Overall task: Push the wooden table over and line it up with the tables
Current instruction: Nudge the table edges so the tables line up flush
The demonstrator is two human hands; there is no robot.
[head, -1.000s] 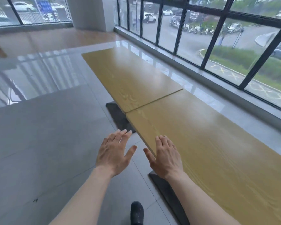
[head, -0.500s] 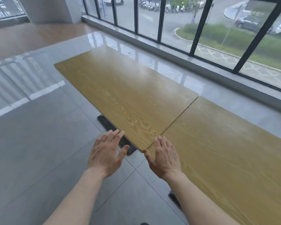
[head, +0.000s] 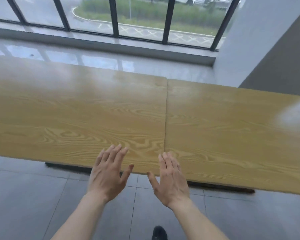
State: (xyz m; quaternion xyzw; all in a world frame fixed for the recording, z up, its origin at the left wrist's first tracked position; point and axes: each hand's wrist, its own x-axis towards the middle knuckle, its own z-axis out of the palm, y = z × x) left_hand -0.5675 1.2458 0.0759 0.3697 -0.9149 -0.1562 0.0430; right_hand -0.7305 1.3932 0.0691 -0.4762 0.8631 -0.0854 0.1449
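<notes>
2 yellow wood-grain worktops, left (head: 73,118) and right (head: 232,129), abut at centre frame; left hand (head: 107,174) and right hand (head: 171,179) hover, fingers spread, empty.

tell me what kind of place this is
Probably a canteen or common area in a public or office building, at street level. Two long wooden tables stand end to end on a glossy tiled floor, beside floor-length windows facing a road and grass. Both hands are open.
</notes>
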